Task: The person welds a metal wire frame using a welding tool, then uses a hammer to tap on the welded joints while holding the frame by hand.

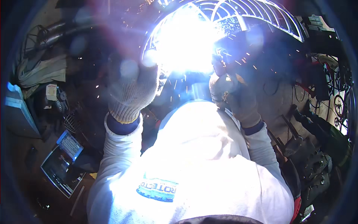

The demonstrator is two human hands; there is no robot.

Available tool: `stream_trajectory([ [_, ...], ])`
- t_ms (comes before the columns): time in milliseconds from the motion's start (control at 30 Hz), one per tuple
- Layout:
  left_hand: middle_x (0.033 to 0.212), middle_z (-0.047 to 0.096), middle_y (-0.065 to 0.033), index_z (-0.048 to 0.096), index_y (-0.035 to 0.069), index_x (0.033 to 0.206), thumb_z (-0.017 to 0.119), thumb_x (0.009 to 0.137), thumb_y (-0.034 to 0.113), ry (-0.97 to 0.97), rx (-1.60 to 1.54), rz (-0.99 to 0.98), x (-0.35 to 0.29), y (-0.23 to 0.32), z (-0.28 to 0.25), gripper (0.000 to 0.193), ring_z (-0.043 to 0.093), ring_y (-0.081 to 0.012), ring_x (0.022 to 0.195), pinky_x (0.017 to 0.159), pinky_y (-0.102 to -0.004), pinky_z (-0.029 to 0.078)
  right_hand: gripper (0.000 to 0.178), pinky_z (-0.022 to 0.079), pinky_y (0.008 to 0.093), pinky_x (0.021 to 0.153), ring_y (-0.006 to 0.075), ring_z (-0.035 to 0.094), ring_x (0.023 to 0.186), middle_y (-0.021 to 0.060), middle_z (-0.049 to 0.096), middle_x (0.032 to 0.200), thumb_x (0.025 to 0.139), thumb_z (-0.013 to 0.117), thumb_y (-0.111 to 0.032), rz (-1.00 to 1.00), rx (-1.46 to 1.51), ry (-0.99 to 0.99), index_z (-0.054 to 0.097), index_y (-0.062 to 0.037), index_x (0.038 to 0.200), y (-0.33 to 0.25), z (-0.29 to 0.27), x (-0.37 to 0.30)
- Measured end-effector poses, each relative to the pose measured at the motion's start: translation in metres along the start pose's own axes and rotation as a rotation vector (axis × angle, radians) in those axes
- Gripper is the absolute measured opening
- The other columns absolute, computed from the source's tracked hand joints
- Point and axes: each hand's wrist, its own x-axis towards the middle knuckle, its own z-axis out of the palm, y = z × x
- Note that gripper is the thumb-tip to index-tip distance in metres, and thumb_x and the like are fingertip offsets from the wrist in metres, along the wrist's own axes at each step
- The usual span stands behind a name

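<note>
A curved wire grille (pixel 242 23) of closely set bars stands at the top of the view. Blinding white welding light covers its left part, and sparks fly off to both sides. My left hand (pixel 133 89), in a ribbed knit glove, is closed at the grille's left rim; glare washes out its fingertips. My right hand (pixel 234 92), also gloved, is wrapped around a welding torch (pixel 219 66), whose dark front end points into the glare. The exact spot where the torch meets the metal is hidden by the light.
To the left lie bunched cloth (pixel 46 71), a small box (pixel 51 92), a pale panel (pixel 23 110) and a dark framed flat thing (pixel 61 173). Dark clutter (pixel 315 168) crowds the lower right. A loose cable (pixel 274 87) hangs beyond my right hand.
</note>
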Motion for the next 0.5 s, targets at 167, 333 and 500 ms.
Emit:
stream_trajectory([
  [167, 0.104, 0.068, -0.0167, 0.066, 0.003, 0.112, 0.069, 0.086, 0.020, -0.074, -0.427, -0.443, 0.014, 0.008, -0.007, 0.031, 0.067, -0.0328, 0.083, 0.070, -0.0389, 0.055, 0.045, 0.051, 0.0299, 0.073, 0.0189, 0.059, 0.089, 0.0124, 0.061, 0.120, 0.092, 0.056, -0.002, -0.212, 0.006, -0.153, 0.050, -0.0007, 0.137, 0.024, -0.016, -0.005],
  [333, 0.095, 0.069, -0.0159, 0.066, 0.000, 0.113, 0.069, 0.087, 0.017, 0.047, -0.731, -0.493, 0.013, 0.001, 0.010, 0.032, 0.068, -0.0299, 0.077, 0.067, -0.0370, 0.055, 0.063, 0.052, 0.0278, 0.074, 0.0142, 0.059, 0.094, 0.0133, 0.054, 0.132, 0.097, 0.052, 0.000, 0.314, 0.677, 0.213, 0.028, -0.0128, 0.153, 0.050, -0.016, -0.018],
  [500, 0.086, 0.070, -0.0151, 0.065, -0.003, 0.115, 0.069, 0.087, 0.014, 0.098, -0.680, -0.440, 0.010, -0.003, 0.023, 0.033, 0.069, -0.0270, 0.071, 0.065, -0.0351, 0.054, 0.061, 0.053, 0.0306, 0.079, 0.0174, 0.064, 0.091, 0.0127, 0.063, 0.117, 0.096, 0.057, -0.006, -0.280, -0.095, 0.115, 0.031, -0.0067, 0.151, 0.076, -0.023, -0.030],
])
